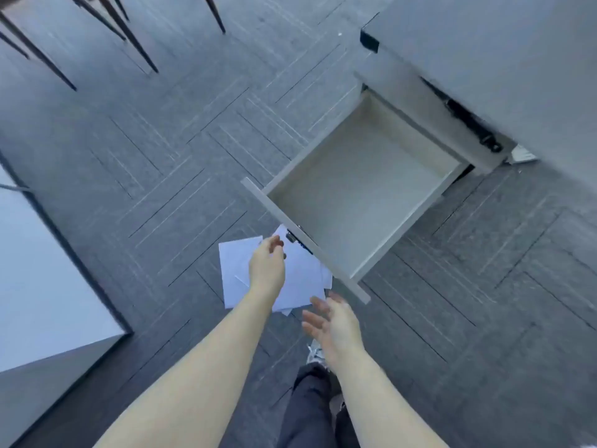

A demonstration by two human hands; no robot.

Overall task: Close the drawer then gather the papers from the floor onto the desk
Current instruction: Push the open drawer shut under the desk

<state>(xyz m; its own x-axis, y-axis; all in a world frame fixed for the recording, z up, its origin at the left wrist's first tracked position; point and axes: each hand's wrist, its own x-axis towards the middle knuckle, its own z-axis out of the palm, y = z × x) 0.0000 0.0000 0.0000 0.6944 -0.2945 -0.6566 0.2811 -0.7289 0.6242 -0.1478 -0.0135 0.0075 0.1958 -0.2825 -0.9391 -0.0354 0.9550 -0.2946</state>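
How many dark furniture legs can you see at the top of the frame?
6, though some blur together: five clustered in the upper left corner, one alone farther right near top centre. More may stand beyond the frame's edge.

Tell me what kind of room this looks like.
Probably an office. Grey carpet tiles cover the floor, a pale desk has an empty drawer pulled open, white papers lie on the floor, and thin dark chair legs stand nearby.

Drawer (361,192) pulled fully out, empty, under desk (504,53) at far right. Papers (235,273) scattered on carpet by drawer front. Left hand (266,266) loosely curled near the handle, right hand (332,324) spread, holding nothing.
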